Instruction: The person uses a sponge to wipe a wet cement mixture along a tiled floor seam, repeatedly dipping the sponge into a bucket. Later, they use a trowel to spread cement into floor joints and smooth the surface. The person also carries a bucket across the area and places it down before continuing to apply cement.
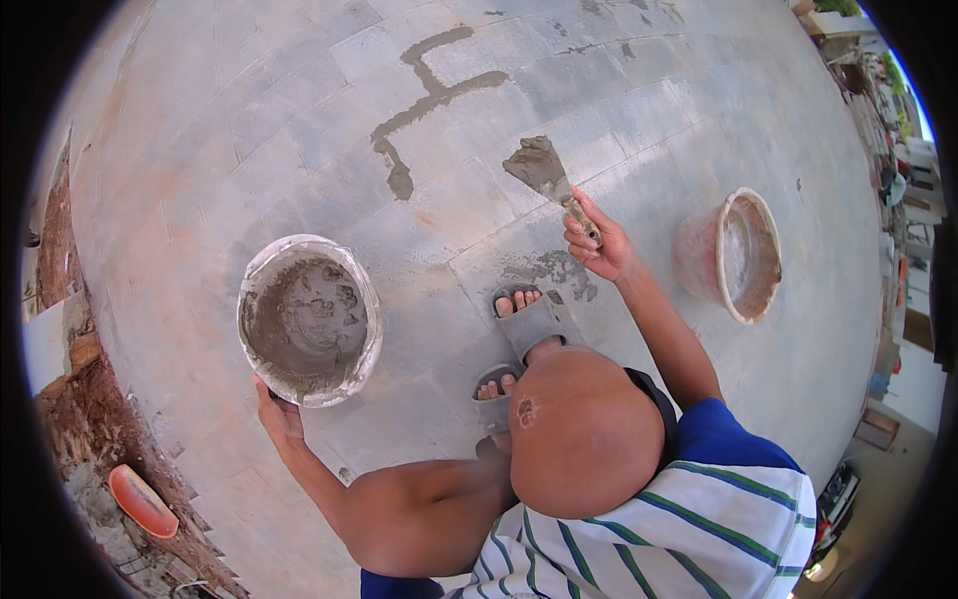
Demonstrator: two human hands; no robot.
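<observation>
The right hand [605,246] is wrapped around the scraper [540,170], right of the mud bucket [372,324]; the left hand [285,417] is at its near side; I can't tell if it grips.

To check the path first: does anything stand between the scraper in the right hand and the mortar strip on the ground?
Nothing visible does; only grey paving shows between the scraper, held by the right hand, and the mortar strip.

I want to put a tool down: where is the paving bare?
Bare paving lies between the mortar bucket and the sandals, and again beyond the pink bucket. It is crowded beside the sandals, where mortar is smeared; around the right hand, which holds a loaded scraper; and along the mortar lines ahead.
</observation>
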